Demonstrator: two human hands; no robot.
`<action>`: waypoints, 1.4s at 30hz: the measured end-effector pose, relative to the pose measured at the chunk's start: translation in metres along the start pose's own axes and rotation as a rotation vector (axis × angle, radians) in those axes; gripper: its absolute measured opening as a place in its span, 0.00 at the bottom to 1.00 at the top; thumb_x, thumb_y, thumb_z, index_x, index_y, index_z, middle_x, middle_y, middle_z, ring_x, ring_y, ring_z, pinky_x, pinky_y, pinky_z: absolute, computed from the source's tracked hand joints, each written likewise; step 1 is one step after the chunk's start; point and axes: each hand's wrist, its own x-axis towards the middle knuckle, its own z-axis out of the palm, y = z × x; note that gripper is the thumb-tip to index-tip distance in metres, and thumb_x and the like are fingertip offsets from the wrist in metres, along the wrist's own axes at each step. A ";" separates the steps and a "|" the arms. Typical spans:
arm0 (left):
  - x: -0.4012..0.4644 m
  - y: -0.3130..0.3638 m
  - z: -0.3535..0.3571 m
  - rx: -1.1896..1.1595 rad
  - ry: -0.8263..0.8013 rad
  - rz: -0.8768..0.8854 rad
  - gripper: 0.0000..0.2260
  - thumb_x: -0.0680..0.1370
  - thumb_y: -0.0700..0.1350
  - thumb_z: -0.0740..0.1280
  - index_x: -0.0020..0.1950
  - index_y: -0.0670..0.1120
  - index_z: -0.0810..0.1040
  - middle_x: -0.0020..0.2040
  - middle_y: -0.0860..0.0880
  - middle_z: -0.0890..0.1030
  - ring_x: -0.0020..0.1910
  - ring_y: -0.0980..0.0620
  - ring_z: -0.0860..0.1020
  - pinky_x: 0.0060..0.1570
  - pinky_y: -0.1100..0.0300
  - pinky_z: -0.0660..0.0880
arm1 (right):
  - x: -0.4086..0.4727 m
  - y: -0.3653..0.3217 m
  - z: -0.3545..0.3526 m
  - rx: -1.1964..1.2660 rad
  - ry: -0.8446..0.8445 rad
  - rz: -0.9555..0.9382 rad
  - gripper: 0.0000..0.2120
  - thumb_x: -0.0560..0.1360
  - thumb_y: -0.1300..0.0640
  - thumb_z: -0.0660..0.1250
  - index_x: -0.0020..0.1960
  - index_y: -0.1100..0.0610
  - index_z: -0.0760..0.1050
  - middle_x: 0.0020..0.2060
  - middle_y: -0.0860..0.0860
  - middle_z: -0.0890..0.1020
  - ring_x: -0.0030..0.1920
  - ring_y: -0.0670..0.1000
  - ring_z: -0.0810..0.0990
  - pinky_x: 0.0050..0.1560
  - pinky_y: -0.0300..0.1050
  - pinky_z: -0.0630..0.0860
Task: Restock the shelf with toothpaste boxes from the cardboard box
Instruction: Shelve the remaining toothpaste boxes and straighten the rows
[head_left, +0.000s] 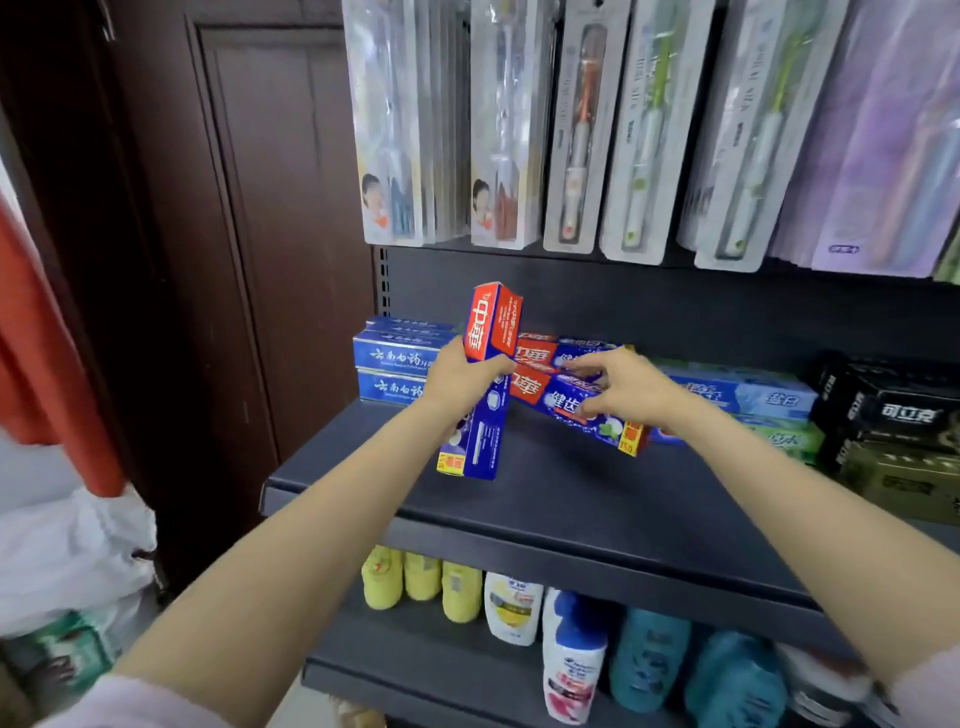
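Observation:
My left hand (462, 376) grips a red-and-blue toothpaste box (491, 332) upright around its middle, just above the dark shelf (545, 493). My right hand (623, 384) grips another red-and-blue toothpaste box (566, 402) that lies at a slant on the shelf, thumb under it and fingers over the top. A third box of the same kind (540, 353) lies behind it. The cardboard box is out of view.
Blue toothpaste boxes (400, 364) are stacked at the shelf's left. Blue and green boxes (758, 400) and black ones (893, 415) fill the right. Toothbrush packs (571, 130) hang above. Shampoo bottles (519, 613) stand on the shelf below. A dark wooden door (234, 234) is at left.

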 end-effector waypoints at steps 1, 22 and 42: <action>0.009 -0.001 -0.003 0.004 -0.007 0.002 0.22 0.75 0.48 0.70 0.64 0.44 0.67 0.59 0.45 0.78 0.55 0.48 0.78 0.50 0.58 0.70 | 0.010 0.002 0.000 -0.068 0.033 -0.021 0.31 0.68 0.63 0.74 0.69 0.53 0.70 0.64 0.53 0.76 0.55 0.47 0.74 0.52 0.40 0.70; 0.077 -0.014 -0.001 -0.246 -0.274 0.011 0.16 0.75 0.51 0.69 0.56 0.40 0.74 0.44 0.46 0.82 0.33 0.56 0.81 0.33 0.68 0.75 | 0.026 -0.034 0.050 0.593 0.136 0.098 0.15 0.80 0.53 0.58 0.65 0.52 0.69 0.48 0.46 0.80 0.42 0.38 0.80 0.43 0.29 0.75; 0.076 0.009 -0.009 0.893 -0.281 0.741 0.21 0.78 0.53 0.64 0.70 0.57 0.67 0.66 0.51 0.73 0.68 0.51 0.70 0.71 0.35 0.41 | -0.002 -0.006 -0.005 1.757 -0.014 0.500 0.20 0.72 0.55 0.58 0.59 0.67 0.71 0.44 0.69 0.79 0.25 0.50 0.77 0.18 0.31 0.70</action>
